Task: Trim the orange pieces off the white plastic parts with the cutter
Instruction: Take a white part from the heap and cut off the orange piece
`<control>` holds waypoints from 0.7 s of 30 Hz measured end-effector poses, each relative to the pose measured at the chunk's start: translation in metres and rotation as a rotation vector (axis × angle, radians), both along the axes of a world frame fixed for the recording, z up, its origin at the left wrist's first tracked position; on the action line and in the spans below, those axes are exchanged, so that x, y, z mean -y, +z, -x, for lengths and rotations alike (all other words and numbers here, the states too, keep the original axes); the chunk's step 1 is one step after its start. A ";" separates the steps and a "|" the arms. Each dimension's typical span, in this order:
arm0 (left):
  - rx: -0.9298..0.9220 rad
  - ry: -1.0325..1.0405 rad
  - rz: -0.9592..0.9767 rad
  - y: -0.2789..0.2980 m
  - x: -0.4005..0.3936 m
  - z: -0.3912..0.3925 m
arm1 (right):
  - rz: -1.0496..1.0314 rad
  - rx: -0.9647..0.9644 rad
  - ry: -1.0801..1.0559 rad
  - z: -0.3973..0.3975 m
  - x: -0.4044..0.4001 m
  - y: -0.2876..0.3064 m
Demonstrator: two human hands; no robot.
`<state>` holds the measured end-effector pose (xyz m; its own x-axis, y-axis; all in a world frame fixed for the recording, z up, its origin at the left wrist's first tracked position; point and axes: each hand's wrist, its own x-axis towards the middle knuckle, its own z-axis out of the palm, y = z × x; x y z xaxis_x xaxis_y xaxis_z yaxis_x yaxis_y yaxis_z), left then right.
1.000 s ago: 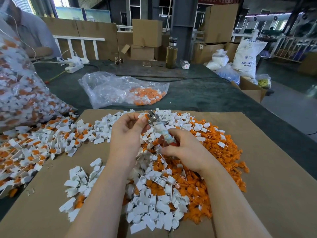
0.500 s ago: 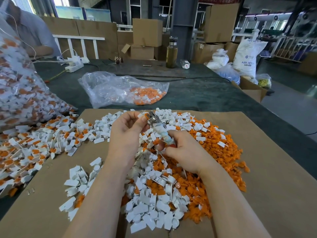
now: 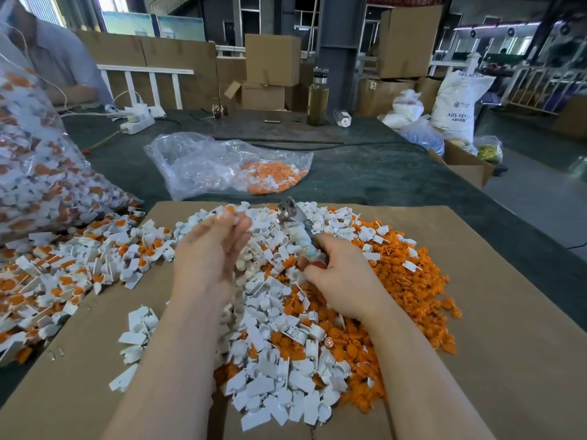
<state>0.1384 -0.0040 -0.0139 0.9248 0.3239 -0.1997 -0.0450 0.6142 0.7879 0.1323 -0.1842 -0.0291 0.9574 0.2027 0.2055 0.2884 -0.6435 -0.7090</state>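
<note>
My right hand (image 3: 344, 277) grips the cutter (image 3: 300, 238) by its pale taped handle, metal jaws pointing up and away. My left hand (image 3: 209, 252) hovers just left of the jaws, blurred, fingers spread loosely, with nothing clearly held. Under both hands lies a heap of trimmed white plastic parts (image 3: 273, 369). A pile of cut-off orange pieces (image 3: 403, 281) spreads to the right. Untrimmed white parts with orange pieces (image 3: 66, 274) lie in a pile at the left.
A brown cardboard sheet (image 3: 514, 344) covers the green table. A big clear bag of untrimmed parts (image 3: 31, 173) leans at far left. Another clear bag with orange bits (image 3: 235, 166) lies beyond the piles. A person sits at back left; a bottle (image 3: 317, 100) stands far back.
My left hand pinched a part at the cutter's jaws before; it has now drawn left and down from the jaws with its fingers opened. My right hand keeps the cutter in nearly the same spot.
</note>
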 end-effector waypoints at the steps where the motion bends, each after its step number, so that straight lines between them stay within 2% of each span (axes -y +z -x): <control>1: -0.043 0.060 0.103 0.001 -0.008 -0.001 | -0.008 0.007 -0.024 0.000 0.001 0.000; 7: -0.114 0.345 0.523 -0.003 -0.049 -0.004 | 0.096 0.065 -0.167 -0.004 0.005 -0.002; 15: 0.094 0.443 0.755 -0.008 -0.064 0.002 | 0.204 0.074 -0.314 -0.007 0.011 -0.004; 18: 0.057 0.383 0.604 -0.004 -0.060 0.001 | 0.244 0.059 -0.345 -0.006 0.013 -0.003; 19: 0.005 0.327 0.466 -0.002 -0.057 0.001 | 0.255 0.051 -0.346 -0.006 0.013 -0.003; 21: -0.116 0.172 0.059 0.002 -0.048 0.000 | 0.275 0.031 -0.338 -0.007 0.013 -0.003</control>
